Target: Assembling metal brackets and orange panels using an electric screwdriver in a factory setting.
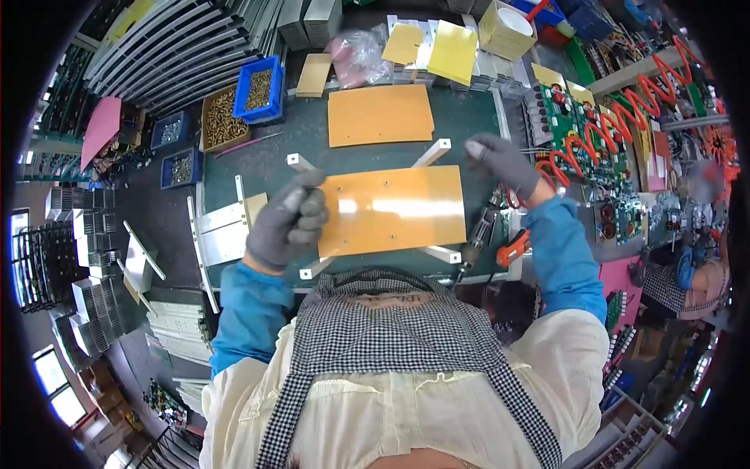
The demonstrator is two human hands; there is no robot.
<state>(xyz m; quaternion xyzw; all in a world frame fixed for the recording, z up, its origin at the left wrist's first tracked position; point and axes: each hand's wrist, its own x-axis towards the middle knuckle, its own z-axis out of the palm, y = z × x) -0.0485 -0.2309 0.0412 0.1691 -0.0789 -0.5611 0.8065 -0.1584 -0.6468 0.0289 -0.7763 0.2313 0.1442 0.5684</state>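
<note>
An orange-yellow rectangular board [406, 228] lies before me, with a few small screws or holes in its face. White bar ends [434, 152] stick out diagonally from beneath its corners. My left hand [291, 222], in a grey glove, is closed at the board's left edge; whatever its curled fingers hold is hidden. Off the board's upper right corner, my right hand [504, 162], gloved too, is raised with its fingers drawn together. Anything pinched there is too small to name. Below it, a dark powered screwdriver [481, 234] lies by the board's right edge.
A second orange board [380, 115] lies farther back. Blue bins [269, 102] and a carton of brass-coloured fasteners [223, 119] stand back left. Metal plates [223, 232] lie left. An orange tool [513, 248], a red coiled hose [580, 147] and green circuit boards [574, 109] are right.
</note>
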